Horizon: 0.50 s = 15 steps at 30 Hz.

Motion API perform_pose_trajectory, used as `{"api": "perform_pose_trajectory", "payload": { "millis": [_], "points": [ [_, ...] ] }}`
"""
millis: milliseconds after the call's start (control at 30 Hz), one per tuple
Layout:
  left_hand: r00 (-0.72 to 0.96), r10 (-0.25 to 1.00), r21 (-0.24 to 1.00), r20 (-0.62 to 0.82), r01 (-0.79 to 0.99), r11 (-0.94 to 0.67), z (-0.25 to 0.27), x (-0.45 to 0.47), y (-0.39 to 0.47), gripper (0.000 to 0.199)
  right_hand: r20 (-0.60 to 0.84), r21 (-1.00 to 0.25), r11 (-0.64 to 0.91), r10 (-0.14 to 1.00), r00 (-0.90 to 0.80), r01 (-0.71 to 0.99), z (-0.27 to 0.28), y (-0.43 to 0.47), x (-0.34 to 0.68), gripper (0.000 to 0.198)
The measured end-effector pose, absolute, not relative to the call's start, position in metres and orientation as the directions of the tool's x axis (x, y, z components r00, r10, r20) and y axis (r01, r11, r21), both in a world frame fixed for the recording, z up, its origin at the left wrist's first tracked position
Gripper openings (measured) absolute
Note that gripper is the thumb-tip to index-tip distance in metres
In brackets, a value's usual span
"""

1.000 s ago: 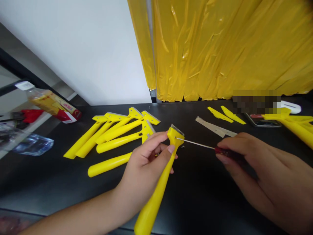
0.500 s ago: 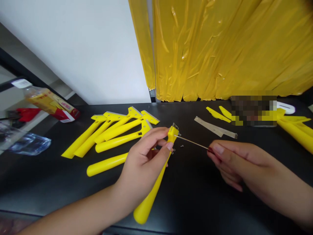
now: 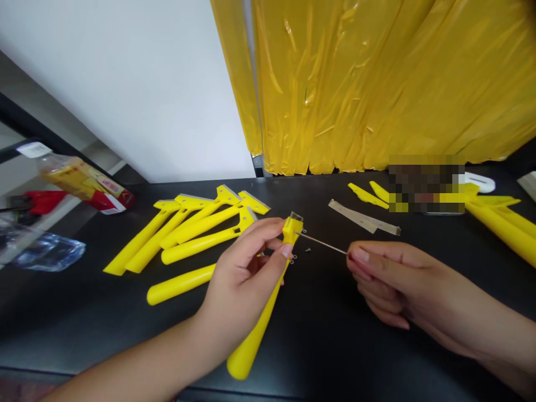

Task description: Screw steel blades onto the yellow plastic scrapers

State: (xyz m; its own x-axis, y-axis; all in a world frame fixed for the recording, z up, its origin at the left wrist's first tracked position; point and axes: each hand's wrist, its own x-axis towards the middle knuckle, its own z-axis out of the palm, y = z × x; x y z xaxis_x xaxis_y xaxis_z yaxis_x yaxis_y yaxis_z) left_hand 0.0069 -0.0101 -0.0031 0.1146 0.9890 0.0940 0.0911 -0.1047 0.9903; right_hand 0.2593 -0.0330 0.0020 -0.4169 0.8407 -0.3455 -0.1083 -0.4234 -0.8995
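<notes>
My left hand [image 3: 245, 268] is closed around the neck of a yellow scraper [image 3: 254, 339], its head tilted up and its long handle slanting down toward the table's front. Between the fingers and thumb of my right hand [image 3: 385, 279] is a screwdriver [image 3: 321, 243]; its handle is mostly hidden in the grip. The thin metal shaft points left, and its tip meets the side of the scraper's head. Beyond the left hand, several yellow scrapers [image 3: 190, 223] lie side by side on the black table [image 3: 335, 346]. A small screw [image 3: 308, 249] and tiny nuts [image 3: 294, 257] rest near the held scraper.
Thin metal blades [image 3: 364, 218] lie at the back right, close to yellow plastic pieces [image 3: 368, 195]. More yellow handles [image 3: 502, 223] sit at the far right. A drink bottle [image 3: 86, 178] lies on its side at the left. Yellow plastic sheeting [image 3: 355, 84] hangs behind the table.
The view has shifted slightly, moving everything a little left. Both hands keep their grips, and the screwdriver tip is still at the scraper's head.
</notes>
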Motion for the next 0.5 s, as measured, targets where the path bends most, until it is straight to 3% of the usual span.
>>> {"api": "perform_pose_trajectory", "payload": {
  "millis": [100,233,433,500],
  "points": [
    [0.107,0.987,0.984,0.124,0.113,-0.136,0.0,0.006,-0.009,0.024,-0.339,-0.864,-0.47,0.81,-0.478,-0.183,0.001,-0.032,0.261,0.05],
    [0.097,0.982,0.973,0.163,0.15,-0.177,0.013,0.002,-0.005,0.032,-0.224,-0.963,-0.266,0.881,-0.418,-0.044,0.004,-0.031,0.262,0.039],
    [-0.079,0.983,0.985,0.167,0.067,-0.162,0.055,-0.022,0.009,0.018,0.002,-0.998,-0.007,0.992,-0.126,-0.069,0.008,-0.02,0.265,0.024],
    [-0.008,0.981,0.975,0.192,0.115,-0.19,0.066,-0.033,0.017,0.023,0.021,-0.995,0.016,0.999,-0.049,-0.097,0.007,-0.017,0.268,0.017]
  ]
}}
